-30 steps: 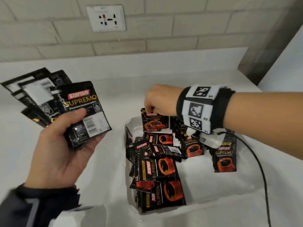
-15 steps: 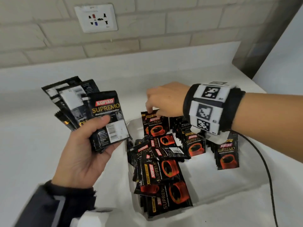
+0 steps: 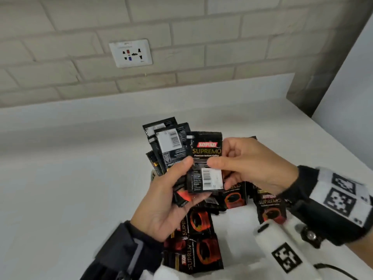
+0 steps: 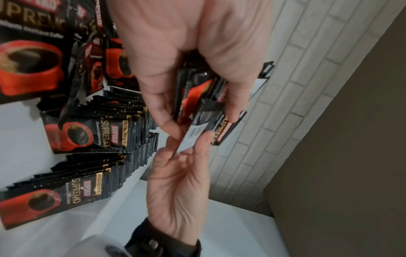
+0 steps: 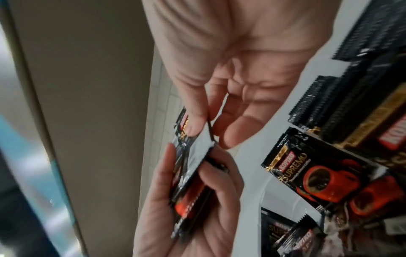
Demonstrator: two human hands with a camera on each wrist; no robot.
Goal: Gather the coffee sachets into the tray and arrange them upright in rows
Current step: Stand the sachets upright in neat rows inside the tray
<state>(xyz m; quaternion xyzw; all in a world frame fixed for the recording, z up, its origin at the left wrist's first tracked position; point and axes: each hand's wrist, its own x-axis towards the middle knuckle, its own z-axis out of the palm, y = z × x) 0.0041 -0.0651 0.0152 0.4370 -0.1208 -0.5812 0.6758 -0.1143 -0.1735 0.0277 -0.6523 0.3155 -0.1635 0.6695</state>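
**Handover over the tray: risk of a spilled fan**

We find the right hand (image 3: 250,164) pinching the front sachet (image 3: 205,162) at its right edge, thumb on the printed face, fingers behind. The left hand (image 3: 167,201) clamps a fanned stack of sachets (image 3: 167,142), thumb pressed beside the barcode of that same front sachet. Both hands therefore bear on 1 packet at once, held above the tray (image 3: 238,223).

Risks, as we judge them:

1. If the left thumb does not ease while the right hand pulls, the sachet may drag its neighbours out and the fan may drop onto the packets below.
2. The pinch sits at an edge of slick film; a slip would let the sachet fall flat, not upright.
3. In the tray, 2 upright rows (image 4: 105,132) stand at the far side and loose sachets (image 3: 199,239) lie flat at the near side. A falling bundle could topple the front sachets of those rows.
4. The right wrist cable (image 3: 333,269) trails near the tray and may snag on a reach.
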